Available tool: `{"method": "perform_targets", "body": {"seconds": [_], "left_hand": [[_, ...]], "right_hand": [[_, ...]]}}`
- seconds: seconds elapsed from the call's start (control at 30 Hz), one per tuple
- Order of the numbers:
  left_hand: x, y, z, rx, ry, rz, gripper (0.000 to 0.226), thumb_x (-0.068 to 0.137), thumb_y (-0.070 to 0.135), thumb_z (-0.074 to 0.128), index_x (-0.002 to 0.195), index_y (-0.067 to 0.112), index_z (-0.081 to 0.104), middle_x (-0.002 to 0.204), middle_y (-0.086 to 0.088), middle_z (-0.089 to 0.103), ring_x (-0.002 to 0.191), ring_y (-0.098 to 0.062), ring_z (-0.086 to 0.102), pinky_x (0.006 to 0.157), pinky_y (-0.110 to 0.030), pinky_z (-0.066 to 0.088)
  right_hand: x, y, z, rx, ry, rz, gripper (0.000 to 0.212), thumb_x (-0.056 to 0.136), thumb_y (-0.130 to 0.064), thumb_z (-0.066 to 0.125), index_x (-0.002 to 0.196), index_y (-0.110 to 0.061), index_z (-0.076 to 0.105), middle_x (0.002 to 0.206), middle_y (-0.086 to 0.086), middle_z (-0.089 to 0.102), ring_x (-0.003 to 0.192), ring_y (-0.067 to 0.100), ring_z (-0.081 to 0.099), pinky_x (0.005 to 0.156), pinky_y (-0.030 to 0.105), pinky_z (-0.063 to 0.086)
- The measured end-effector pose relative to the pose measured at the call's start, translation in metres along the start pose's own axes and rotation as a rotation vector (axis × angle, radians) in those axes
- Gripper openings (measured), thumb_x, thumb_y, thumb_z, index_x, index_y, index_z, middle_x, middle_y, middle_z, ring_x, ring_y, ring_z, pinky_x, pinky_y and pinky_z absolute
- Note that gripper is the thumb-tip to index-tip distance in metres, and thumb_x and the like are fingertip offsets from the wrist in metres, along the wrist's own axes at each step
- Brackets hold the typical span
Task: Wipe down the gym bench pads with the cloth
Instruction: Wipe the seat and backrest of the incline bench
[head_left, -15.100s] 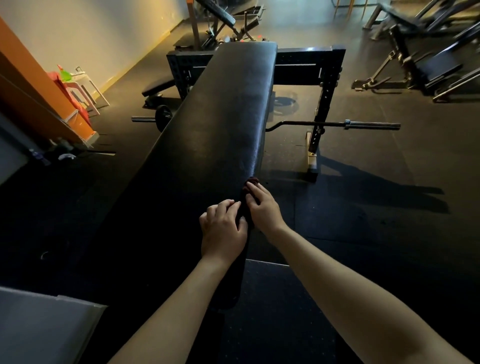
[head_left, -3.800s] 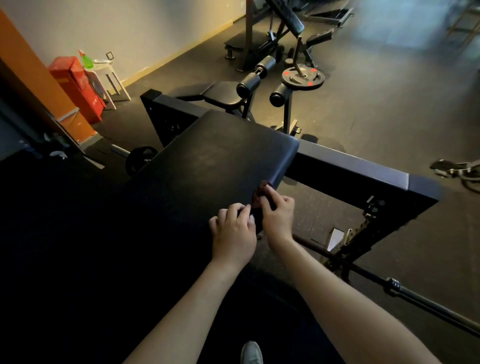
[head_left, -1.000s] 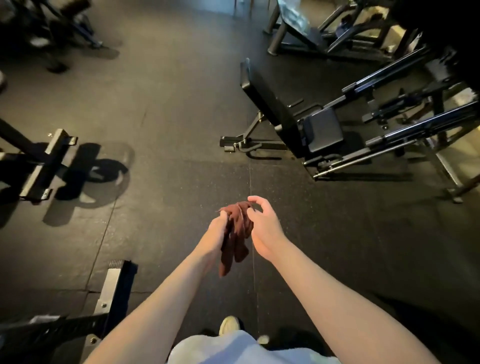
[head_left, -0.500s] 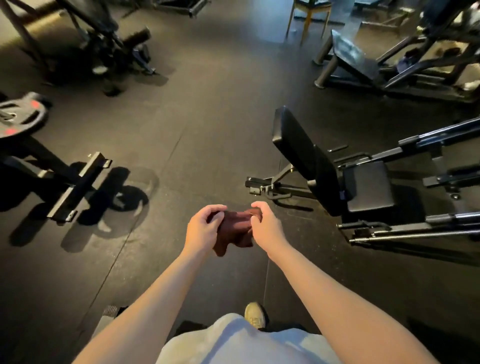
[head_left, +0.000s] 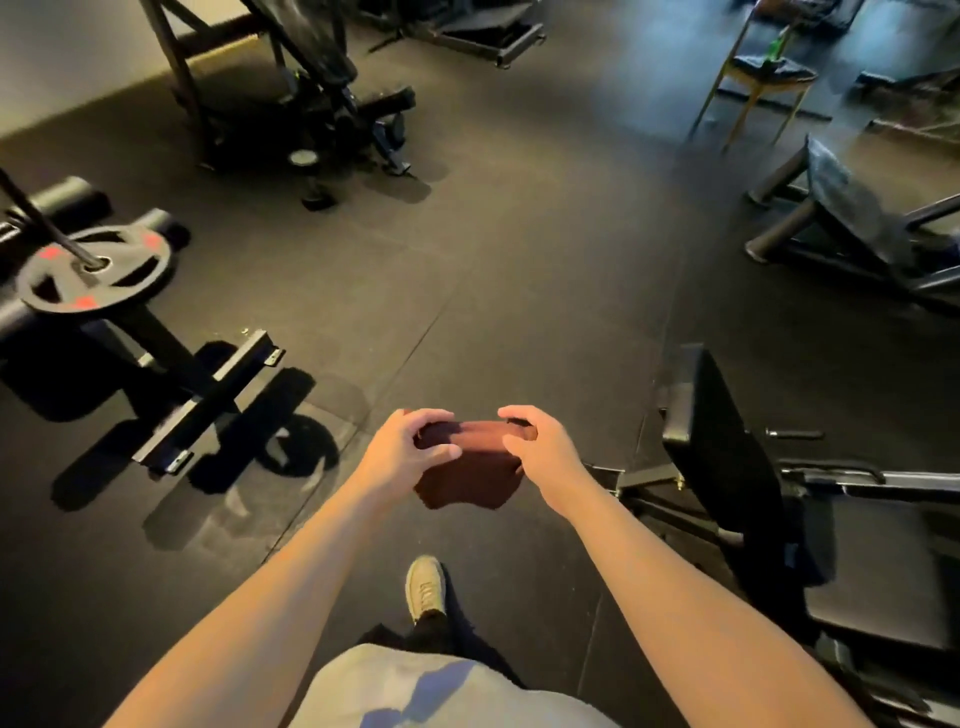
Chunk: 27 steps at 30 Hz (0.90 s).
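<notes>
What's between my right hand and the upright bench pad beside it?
In the head view, only bare floor lies between the right hand, which grips the cloth, and the bench pad; its metal foot lies just nearer the camera.

Dim, warm light from upper left; hard shadows; edges blurred, bowed.
</notes>
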<state>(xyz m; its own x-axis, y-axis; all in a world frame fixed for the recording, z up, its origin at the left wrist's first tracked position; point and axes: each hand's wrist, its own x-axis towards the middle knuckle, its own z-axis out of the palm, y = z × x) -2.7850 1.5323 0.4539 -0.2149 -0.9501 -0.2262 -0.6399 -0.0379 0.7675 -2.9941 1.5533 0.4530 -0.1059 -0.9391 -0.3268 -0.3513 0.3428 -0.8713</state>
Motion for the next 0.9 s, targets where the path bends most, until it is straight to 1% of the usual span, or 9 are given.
{"method": "perform_targets", "body": {"seconds": [0.17,0.3,0.37,0.5,0.53,0.6,0.67,0.77,0.9], "left_hand": [[0.124,-0.019,-0.068,0.01,0.125,-0.058,0.015,0.09,0.031,0.073,0.104,0.024,0.076,0.092,0.002,0.058,0.096,-0.021,0.059,0.08,-0.028,0.037],[0.212,-0.02,-0.119,-0.022,0.191,-0.092,0.013,0.092,0.034,0.072,0.099,0.024,0.076,0.095,0.0,0.051,0.097,-0.023,0.055,0.081,-0.03,0.04],[0.256,-0.023,-0.137,-0.07,0.209,-0.094,0.012,0.091,0.031,0.073,0.097,0.02,0.075,0.115,-0.006,0.049,0.114,-0.027,0.05,0.094,-0.032,0.042],[0.352,-0.032,-0.166,-0.048,0.294,-0.126,0.014,0.093,0.032,0.071,0.098,0.02,0.077,0.161,-0.013,0.025,0.147,-0.031,0.025,0.118,-0.042,0.027],[0.379,-0.032,-0.173,-0.035,0.304,-0.112,0.015,0.093,0.033,0.07,0.098,0.02,0.077,0.157,-0.012,0.035,0.145,-0.031,0.031,0.115,-0.039,0.03],[0.432,-0.028,-0.188,-0.06,0.294,-0.086,0.017,0.095,0.033,0.068,0.094,0.018,0.075,0.117,-0.004,0.065,0.119,-0.027,0.057,0.087,-0.024,0.041],[0.487,-0.024,-0.204,-0.079,0.32,-0.123,0.016,0.095,0.037,0.066,0.092,0.022,0.071,0.088,0.006,0.066,0.091,-0.02,0.063,0.067,-0.023,0.036],[0.572,-0.021,-0.232,-0.116,0.384,-0.183,0.014,0.095,0.037,0.067,0.091,0.024,0.069,0.084,0.008,0.066,0.082,-0.014,0.059,0.065,-0.023,0.035],[0.671,-0.003,-0.276,-0.334,0.407,-0.238,0.014,0.095,0.035,0.066,0.09,0.022,0.07,0.084,0.009,0.07,0.08,-0.012,0.064,0.063,-0.013,0.042]], "right_hand": [[0.134,-0.067,0.013,-0.108,-0.075,-0.015,0.033,0.092,-0.014,0.068,0.123,-0.024,0.067,0.121,-0.005,0.063,0.108,0.015,0.059,0.08,0.022,0.045],[0.228,-0.109,0.017,-0.157,0.008,-0.059,0.018,0.092,-0.016,0.066,0.106,-0.025,0.074,0.111,-0.008,0.07,0.102,0.011,0.062,0.078,0.02,0.042],[0.276,-0.129,0.026,-0.177,0.043,-0.082,0.014,0.094,-0.019,0.065,0.102,-0.025,0.075,0.111,-0.003,0.067,0.1,0.011,0.061,0.082,0.023,0.043],[0.379,-0.163,0.046,-0.191,0.084,-0.124,0.011,0.096,-0.024,0.066,0.101,-0.022,0.076,0.127,-0.006,0.045,0.107,0.007,0.051,0.095,0.024,0.04],[0.405,-0.172,0.049,-0.206,0.084,-0.142,0.014,0.096,-0.023,0.065,0.104,-0.019,0.076,0.127,-0.005,0.047,0.109,0.008,0.051,0.094,0.022,0.038],[0.462,-0.188,0.053,-0.223,0.074,-0.166,0.016,0.097,-0.022,0.062,0.107,-0.017,0.074,0.117,0.002,0.06,0.105,0.014,0.057,0.089,0.021,0.039],[0.521,-0.206,0.056,-0.17,0.09,-0.137,0.014,0.097,-0.024,0.061,0.104,-0.019,0.073,0.108,0.003,0.067,0.099,0.018,0.062,0.086,0.027,0.044],[0.608,-0.242,0.06,-0.08,0.085,-0.09,0.01,0.095,-0.026,0.063,0.096,-0.024,0.073,0.099,-0.006,0.071,0.093,0.013,0.065,0.086,0.033,0.053],[0.702,-0.313,0.075,0.05,0.008,-0.101,0.008,0.096,-0.028,0.063,0.096,-0.028,0.071,0.094,-0.015,0.07,0.091,0.002,0.064,0.08,0.025,0.052]]}}
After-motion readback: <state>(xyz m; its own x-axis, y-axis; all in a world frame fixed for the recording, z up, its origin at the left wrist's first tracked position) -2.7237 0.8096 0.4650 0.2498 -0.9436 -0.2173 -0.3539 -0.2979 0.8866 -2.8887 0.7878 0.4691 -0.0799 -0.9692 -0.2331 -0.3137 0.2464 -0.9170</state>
